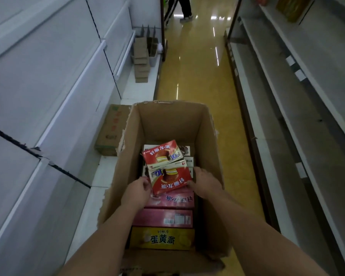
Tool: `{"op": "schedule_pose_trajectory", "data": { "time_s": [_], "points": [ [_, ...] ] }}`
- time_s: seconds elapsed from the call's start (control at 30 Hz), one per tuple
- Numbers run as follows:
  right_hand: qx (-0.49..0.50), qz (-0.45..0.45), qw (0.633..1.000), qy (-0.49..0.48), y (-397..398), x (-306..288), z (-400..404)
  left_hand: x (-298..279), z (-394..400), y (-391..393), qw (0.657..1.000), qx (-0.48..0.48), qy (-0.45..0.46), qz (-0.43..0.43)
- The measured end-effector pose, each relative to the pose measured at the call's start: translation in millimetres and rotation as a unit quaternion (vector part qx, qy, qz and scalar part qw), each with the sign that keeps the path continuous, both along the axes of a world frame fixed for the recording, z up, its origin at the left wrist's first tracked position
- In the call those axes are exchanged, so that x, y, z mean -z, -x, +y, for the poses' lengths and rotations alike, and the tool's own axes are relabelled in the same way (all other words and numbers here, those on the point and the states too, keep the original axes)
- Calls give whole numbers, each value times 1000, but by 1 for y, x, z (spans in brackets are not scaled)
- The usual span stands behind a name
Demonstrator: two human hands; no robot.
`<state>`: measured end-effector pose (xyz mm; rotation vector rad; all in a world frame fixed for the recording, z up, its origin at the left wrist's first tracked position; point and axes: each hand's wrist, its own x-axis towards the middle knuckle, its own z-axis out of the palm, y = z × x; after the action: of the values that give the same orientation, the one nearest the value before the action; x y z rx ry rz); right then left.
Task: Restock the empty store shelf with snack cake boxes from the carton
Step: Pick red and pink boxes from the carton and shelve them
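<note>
While both arms reach down into the open carton [207,124] at the centre of the frame, the left hand [136,193] and the right hand [204,184] close in on one red snack cake box [170,179] from either side. That box lies face up and slightly tilted on the stack, its long axis running roughly left to right across the frame, so its short ends point straight at the two palms. Left fingers are curled against its left end; the right hand wraps the right end, though how firmly either grips is hard to judge from above. Neither hand is nearer; the box sits squarely between them. A second red box [163,154] rests just beyond it, higher in the frame, touching its far edge. Pink boxes [171,200] and a yellow box [161,239] lie nearer the bottom of the frame. The empty shelf [48,92] climbs the left side of the frame, so the lift likely goes up and leftward
</note>
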<state>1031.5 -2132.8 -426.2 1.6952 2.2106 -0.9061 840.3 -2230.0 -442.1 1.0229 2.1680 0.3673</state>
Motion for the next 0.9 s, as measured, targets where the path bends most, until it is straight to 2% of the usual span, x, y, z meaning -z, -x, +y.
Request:
{"op": "schedule_pose_trajectory", "data": {
  "time_s": [0.37,0.5,0.6,0.77,0.8,0.9],
  "points": [
    [92,22,991,94,33,80,56,73,78,27,999,-7,33,-31],
    [163,53,977,127,47,109,70,93,104,36,987,124,89,46],
    [185,44,973,134,57,122,74,106,111,35,969,211,86,94],
    [211,32,968,135,65,133,78,120,109,27,971,221,36,90],
    [252,69,952,158,66,133,79,122,108,27,970,224,33,91],
    [384,218,868,227,69,127,82,121,108,29,972,218,20,79]
  ]
}}
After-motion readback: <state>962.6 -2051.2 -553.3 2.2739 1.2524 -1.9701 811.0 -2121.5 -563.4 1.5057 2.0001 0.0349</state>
